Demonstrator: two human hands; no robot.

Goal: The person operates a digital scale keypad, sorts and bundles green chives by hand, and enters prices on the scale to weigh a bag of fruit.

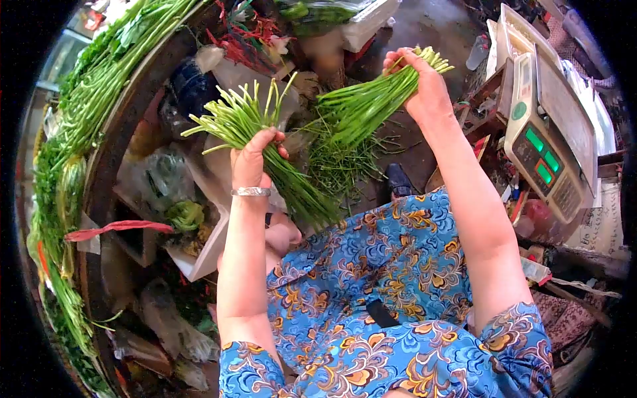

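My left hand point(253, 158) is wrapped round the middle of a bunch of thin green vegetable stems point(302, 191). Its pale cut ends fan out to the upper left, and the darker ends hang down over my lap. Further up and to the right, my right hand point(424, 85) grips a second bunch of green stems point(365, 109) near its pale ends. That bunch slants down to the left, apart from the first one. Below it, loose green trimmings point(348, 166) lie scattered on the floor.
Along the left, a curved ledge point(99, 159) bears long leafy greens point(109, 93), with a red strip point(119, 230) hanging from it. A digital scale point(541, 149) with a lit green display stands at right. Red string point(249, 40) and plastic bags point(159, 176) lie around the work area.
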